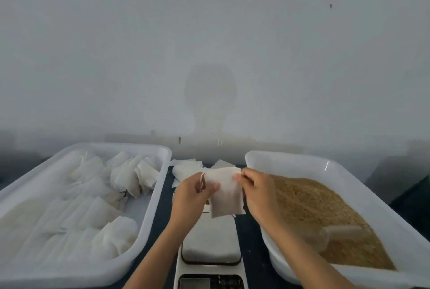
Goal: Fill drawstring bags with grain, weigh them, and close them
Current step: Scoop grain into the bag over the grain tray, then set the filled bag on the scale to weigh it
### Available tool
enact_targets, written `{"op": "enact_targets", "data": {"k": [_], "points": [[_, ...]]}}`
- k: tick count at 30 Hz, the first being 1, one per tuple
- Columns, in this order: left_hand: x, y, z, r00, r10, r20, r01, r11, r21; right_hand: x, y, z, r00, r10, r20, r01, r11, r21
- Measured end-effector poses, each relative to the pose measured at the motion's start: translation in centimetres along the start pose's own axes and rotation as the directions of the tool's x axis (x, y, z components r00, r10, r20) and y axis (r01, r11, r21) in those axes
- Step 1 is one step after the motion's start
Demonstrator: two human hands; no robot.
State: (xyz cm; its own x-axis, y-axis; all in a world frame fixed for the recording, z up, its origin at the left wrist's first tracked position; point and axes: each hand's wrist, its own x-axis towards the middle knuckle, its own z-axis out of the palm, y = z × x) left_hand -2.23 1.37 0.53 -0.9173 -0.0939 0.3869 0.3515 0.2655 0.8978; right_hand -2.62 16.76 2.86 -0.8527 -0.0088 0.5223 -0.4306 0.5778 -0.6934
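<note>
Head view: you've got both hands up over the middle of the tabletop (249,237), w/ one flat white bag (226,193) held between them above the scale (210,242). Your left hand (194,195) pinches the bag's left top corner, thumb on the front, fingers curled behind; the bag's thin pale string (202,180) loops over that hand near the knuckles. Your right hand (258,192) pinches the right top corner, thumb and fingertips clamped on the fabric edge. The bag hangs limp and looks flat, lower edge just over the scale's far end; can't tell if the mouth is parted. The scale sits btwn the two trays, pale platform toward you, display at the bottom edge, too dark to read. Left tray (149,207), white plastic, holds a lot of white bags (125,177), bunched at the back, flatter ones toward the front. Right tray (325,160), also white, holds a heap of tan grain (311,207) banked against its right side; a clear scoop (342,234) lies on the grain near the front, mouth toward the left. Behind your hands, btwn the trays, a small loose pile of flat bags (186,168) lies on the dark tabletop. Pale wall (209,44) behind everything, w/ a faint shadow at centre.
</note>
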Motion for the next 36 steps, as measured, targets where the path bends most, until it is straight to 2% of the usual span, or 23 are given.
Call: {"op": "enact_targets", "data": {"k": [8,13,18,21,25,30,36], "points": [[-1.2,-3.9,-1.6,0.992,-0.128,0.017,0.124,0.982,0.141,-2.6,1.6,5.1,0.993,0.117,0.030,-0.105,0.958,-0.267],[-1.8,-5.5,-0.6,0.990,-0.130,0.057,0.115,0.971,0.210,-3.7,3.4,6.0,0.990,0.144,0.004,-0.135,0.935,-0.327],[-1.7,-6.8,-0.1,0.999,-0.044,-0.015,0.046,0.950,0.308,-4.1,4.8,6.0,0.996,0.088,0.029,-0.086,0.995,-0.050],[-1.8,-7.5,-0.6,0.999,-0.012,-0.053,0.023,0.978,0.207,-4.7,5.9,5.8,0.987,0.146,0.063,-0.152,0.982,0.108],[-1.6,-8.4,-1.8,0.990,-0.071,-0.121,0.078,0.996,0.049,-5.3,6.7,5.4,0.954,0.267,0.136,-0.296,0.911,0.288],[-1.5,-9.2,-2.3,0.970,-0.157,-0.186,0.151,0.987,-0.047,-5.4,6.9,5.2,0.931,0.327,0.165,-0.366,0.832,0.417],[-1.7,-9.4,-2.3,0.963,-0.152,-0.223,0.148,0.988,-0.035,-5.6,7.0,5.0,0.913,0.371,0.168,-0.405,0.783,0.473]]}}
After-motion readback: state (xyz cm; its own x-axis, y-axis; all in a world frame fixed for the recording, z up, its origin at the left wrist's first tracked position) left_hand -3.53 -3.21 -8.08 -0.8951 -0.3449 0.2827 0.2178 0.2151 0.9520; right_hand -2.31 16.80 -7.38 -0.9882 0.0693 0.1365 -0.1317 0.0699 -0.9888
